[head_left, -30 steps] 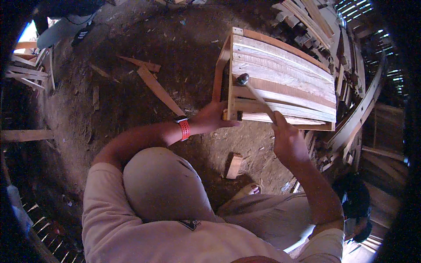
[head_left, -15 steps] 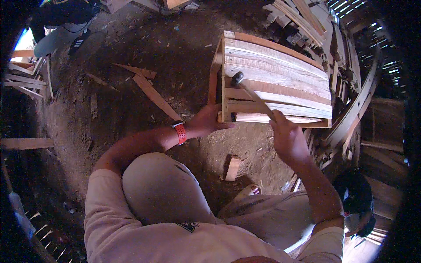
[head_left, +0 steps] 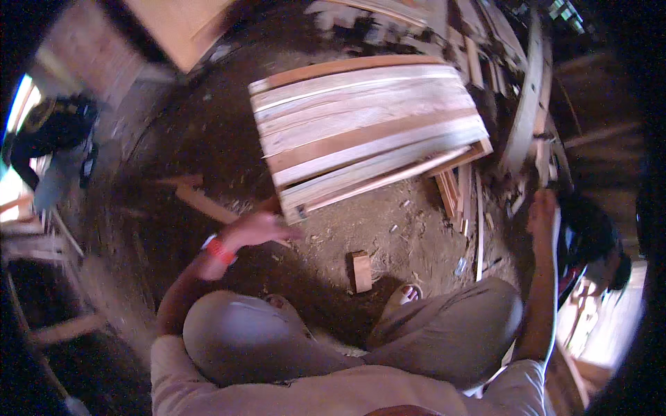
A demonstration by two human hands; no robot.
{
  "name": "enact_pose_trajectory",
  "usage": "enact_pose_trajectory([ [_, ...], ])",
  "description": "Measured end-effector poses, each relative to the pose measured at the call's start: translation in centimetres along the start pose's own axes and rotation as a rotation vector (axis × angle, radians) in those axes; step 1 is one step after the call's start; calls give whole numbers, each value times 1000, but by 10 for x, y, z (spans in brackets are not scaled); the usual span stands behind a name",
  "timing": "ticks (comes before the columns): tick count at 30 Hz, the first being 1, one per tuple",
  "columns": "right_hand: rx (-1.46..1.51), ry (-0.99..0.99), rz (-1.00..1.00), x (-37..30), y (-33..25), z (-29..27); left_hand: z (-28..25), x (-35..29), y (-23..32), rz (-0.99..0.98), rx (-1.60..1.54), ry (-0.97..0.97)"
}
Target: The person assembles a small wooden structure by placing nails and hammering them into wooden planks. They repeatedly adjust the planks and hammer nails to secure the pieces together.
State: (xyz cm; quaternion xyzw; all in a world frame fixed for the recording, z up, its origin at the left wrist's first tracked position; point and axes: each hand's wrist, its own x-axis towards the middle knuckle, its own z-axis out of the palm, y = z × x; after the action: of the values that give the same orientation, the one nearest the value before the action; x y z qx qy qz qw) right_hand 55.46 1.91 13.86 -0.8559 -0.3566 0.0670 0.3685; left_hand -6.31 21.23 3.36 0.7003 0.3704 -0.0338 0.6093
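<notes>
A slatted wooden crate [head_left: 374, 114] stands before me on the dirt floor, its top made of pale and reddish boards. By its near left corner is my left hand [head_left: 255, 230], open, with fingers stretched out and a red-strapped watch [head_left: 220, 251] on the wrist. Whether these fingers touch the corner is unclear. Far out to the right, well apart from the crate, my right hand [head_left: 543, 211] is raised and smeared by motion. Its fingers cannot be made out, and no hammer shows in it. A small wood block [head_left: 361, 271] lies between my feet and the crate.
Loose strips of wood [head_left: 454, 201] lie right of the crate, with a pile of boards [head_left: 479, 52] behind. A narrow plank [head_left: 205, 203] rests on the floor at left. One person [head_left: 590, 239] is close at my right; another [head_left: 59, 139] is at far left.
My right hand has swung from above the crate out to the right, and the hammer is out of sight. My left hand has come off the crate's corner. The view has turned.
</notes>
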Motion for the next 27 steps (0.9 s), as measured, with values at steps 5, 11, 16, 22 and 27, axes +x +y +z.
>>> enact_pose_trajectory([
  [5, -311, -378, 295, -103, 109, 57, -53, -50, -20, -186, 76, 33],
  [11, -658, -888, -77, -136, 171, 131, -12, -102, 151, -220, 645, 507],
  [16, -984, -1595, 177, -59, 269, 195, 62, -97, 252, -105, 535, 234],
  [22, -785, -1466, 487, 189, 162, 217, 80, -38, 213, -59, 277, 321],
  [27, -198, -397, -42, 200, 135, 277, 71, -20, 201, -95, 500, 329],
])
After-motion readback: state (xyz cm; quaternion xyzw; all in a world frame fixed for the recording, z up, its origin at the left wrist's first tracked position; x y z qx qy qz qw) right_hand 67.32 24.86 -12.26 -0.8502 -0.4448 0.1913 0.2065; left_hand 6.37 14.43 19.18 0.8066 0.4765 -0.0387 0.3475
